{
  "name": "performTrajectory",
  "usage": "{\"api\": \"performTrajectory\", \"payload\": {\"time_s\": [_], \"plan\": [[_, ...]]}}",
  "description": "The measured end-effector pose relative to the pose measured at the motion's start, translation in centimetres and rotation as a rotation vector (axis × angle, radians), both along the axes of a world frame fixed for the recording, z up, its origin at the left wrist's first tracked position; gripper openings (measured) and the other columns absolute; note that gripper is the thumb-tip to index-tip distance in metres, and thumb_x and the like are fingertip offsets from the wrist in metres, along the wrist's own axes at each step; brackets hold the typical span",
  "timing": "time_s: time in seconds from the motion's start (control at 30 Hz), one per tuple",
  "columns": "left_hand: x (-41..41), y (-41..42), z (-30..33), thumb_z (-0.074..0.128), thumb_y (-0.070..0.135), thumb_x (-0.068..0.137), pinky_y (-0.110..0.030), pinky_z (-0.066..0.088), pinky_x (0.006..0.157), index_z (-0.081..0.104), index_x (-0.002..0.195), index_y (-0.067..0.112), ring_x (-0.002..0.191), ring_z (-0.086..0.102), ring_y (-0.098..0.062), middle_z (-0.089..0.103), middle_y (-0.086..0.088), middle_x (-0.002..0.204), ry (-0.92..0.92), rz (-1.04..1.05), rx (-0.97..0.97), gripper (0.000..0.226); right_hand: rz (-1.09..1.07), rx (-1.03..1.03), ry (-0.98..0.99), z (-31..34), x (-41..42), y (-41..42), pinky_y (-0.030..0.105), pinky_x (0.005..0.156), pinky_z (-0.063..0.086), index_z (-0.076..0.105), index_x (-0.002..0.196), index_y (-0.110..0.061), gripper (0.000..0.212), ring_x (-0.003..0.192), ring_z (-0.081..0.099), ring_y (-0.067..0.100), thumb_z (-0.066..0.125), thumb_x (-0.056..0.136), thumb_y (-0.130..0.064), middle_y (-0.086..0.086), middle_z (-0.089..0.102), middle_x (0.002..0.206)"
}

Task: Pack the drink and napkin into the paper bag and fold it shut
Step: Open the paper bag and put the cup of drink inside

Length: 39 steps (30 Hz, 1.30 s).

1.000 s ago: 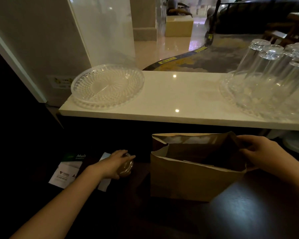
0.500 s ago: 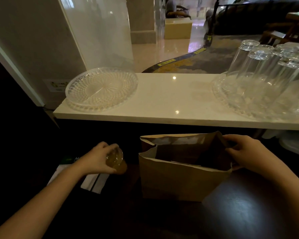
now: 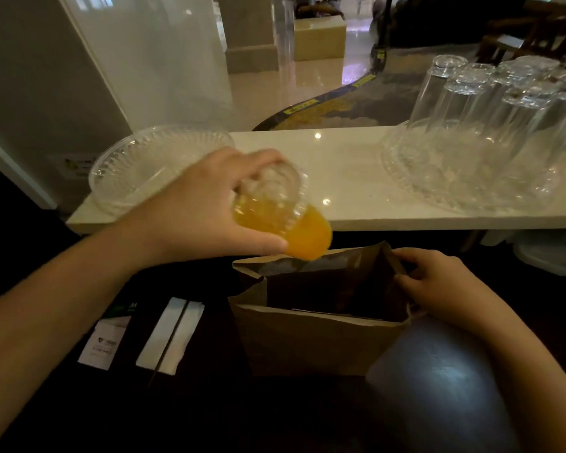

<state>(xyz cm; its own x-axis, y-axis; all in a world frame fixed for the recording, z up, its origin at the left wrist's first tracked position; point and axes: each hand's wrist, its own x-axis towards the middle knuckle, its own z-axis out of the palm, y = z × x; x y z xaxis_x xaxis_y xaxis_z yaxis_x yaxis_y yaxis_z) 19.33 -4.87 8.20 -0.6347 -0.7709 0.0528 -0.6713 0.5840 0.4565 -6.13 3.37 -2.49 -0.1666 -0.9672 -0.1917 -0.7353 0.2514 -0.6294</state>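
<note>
My left hand (image 3: 203, 210) grips a clear plastic cup of orange drink (image 3: 288, 220) with a domed lid, held tilted in the air just above the left part of the bag's mouth. The brown paper bag (image 3: 307, 338) stands open on the dark table. My right hand (image 3: 438, 286) pinches the bag's right rim and holds it open. A folded white napkin (image 3: 172, 335) lies flat on the table to the left of the bag.
A white card (image 3: 103, 343) lies left of the napkin. Behind the bag runs a raised white counter (image 3: 340, 178) carrying a clear plastic dish (image 3: 138, 171) at left and a tray of several upturned glasses (image 3: 490, 132) at right.
My left hand lifted the drink off the table beside the napkin and carried it up and right to above the bag's opening. My right hand kept hold of the bag's rim.
</note>
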Motion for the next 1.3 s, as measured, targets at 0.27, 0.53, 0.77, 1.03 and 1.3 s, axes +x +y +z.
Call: {"api": "performTrajectory", "payload": {"time_s": [0.27,0.53,0.77,1.03,1.3], "plan": [[-7.8,-0.4,-8.2,0.071,0.054,0.063,-0.03,0.048,0.091,0.02,0.139,0.042,0.114,0.043,-0.014,0.036,0.006,0.129,-0.309,-0.236,0.133,0.092,-0.005,-0.015,-0.112,-0.7,-0.7,-0.2,0.004,0.04,0.043,0.056,0.113,-0.028,0.03,0.057,0.059,-0.001,0.051,0.088,-0.012,-0.016,0.056,0.072],[-8.8,-2.1,-11.7,0.071,0.045,0.071,-0.029,0.048,0.093,0.033,0.139,0.026,0.118,0.049,-0.019,0.047,-0.001,0.133,-0.485,-0.242,0.193,0.08,0.018,-0.072,-0.068,-1.1,-0.4,-0.6,0.019,0.055,0.054,0.059,0.107,-0.024,0.025,0.068,0.063,0.009,0.049,0.087,-0.013,-0.006,0.064,0.078],[-9.9,-2.9,-17.1,0.066,0.032,0.08,-0.036,0.052,0.087,0.052,0.121,0.013,0.106,0.059,-0.026,0.061,-0.011,0.118,-0.812,-0.22,0.291,0.047,0.042,-0.079,-0.111,-1.1,-0.5,-0.6,0.037,0.068,0.059,0.056,0.111,-0.024,0.027,0.07,0.065,0.016,0.048,0.087,-0.013,0.003,0.066,0.087],[-9.3,-2.8,-20.6,0.054,0.019,0.089,-0.037,0.048,0.095,0.043,0.131,0.01,0.117,0.052,-0.029,0.052,-0.015,0.13,-0.899,-0.193,0.328,0.045,-0.013,-0.057,-0.175,-1.6,-1.2,-0.6,0.036,0.062,0.061,0.055,0.114,-0.032,0.036,0.061,0.069,0.016,0.047,0.087,-0.009,-0.001,0.068,0.083],[-8.6,-2.1,-20.9,0.051,0.02,0.091,-0.033,0.043,0.091,0.047,0.125,0.006,0.111,0.055,-0.029,0.057,-0.016,0.124,-0.811,-0.173,0.285,0.037,0.005,-0.055,-0.243,-1.5,-1.3,-0.4,0.017,0.052,0.057,0.055,0.116,-0.032,0.039,0.058,0.068,0.008,0.047,0.088,-0.007,-0.006,0.068,0.077]]}}
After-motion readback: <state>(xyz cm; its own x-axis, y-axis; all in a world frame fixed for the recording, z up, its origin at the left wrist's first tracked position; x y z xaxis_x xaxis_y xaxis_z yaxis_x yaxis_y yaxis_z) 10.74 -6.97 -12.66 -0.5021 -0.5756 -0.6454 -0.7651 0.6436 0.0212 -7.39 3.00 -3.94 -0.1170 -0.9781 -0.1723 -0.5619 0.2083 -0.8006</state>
